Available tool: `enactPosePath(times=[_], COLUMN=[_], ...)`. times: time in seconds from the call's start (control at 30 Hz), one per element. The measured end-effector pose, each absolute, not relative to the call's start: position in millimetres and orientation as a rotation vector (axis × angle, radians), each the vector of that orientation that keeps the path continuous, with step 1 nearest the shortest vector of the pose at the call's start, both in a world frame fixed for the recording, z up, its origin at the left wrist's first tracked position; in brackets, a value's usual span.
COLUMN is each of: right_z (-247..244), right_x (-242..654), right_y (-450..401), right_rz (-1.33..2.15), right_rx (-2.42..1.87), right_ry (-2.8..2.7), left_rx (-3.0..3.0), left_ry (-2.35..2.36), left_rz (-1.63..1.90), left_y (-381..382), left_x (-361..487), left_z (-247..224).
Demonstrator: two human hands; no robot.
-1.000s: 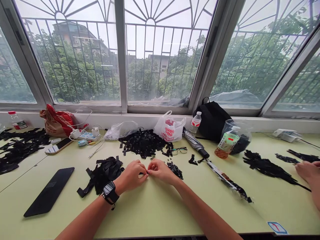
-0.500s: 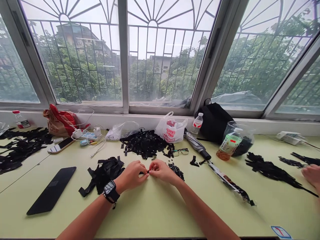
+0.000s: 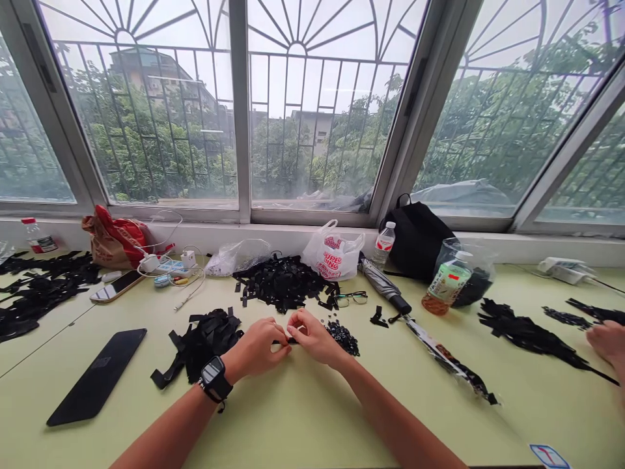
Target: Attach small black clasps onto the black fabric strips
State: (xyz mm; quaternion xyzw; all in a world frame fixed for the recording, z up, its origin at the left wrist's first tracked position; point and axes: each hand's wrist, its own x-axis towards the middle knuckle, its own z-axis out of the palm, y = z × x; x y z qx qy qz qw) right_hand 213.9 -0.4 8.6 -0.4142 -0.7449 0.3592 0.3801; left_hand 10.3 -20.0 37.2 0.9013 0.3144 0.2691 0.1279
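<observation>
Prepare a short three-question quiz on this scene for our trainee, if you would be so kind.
1. What do the left hand and right hand hold between them?
2. True or false: the watch is on the right wrist.
3. What lies just past the right hand?
A) a heap of small black pieces
B) a phone
C) a water bottle

Key:
1. A small black piece
2. False; it is on the left wrist
3. A

Black strips [image 3: 205,345] and small black pieces [image 3: 342,339] block sideways passage.
</observation>
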Motion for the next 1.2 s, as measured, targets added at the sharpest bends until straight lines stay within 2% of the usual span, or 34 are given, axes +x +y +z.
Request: enactPosePath(times=[0.83, 1.07, 1.2], right_z=[-1, 2, 0], right_x=[217, 219, 221], right_y=[7, 12, 16], right_rz=[0.904, 1.234, 1.308], right_rx=[-1.171, -1.136, -1.117], right_ry=[-1.965, -1.789, -1.744], left_rx=[2.623, 2.592, 2.577], left_ry=[0.996, 0.998, 1.005], left_rz=[0.78, 0.77, 0.775], left_y=[-20, -20, -20], left_x=[10, 10, 10], left_z=[36, 37, 36])
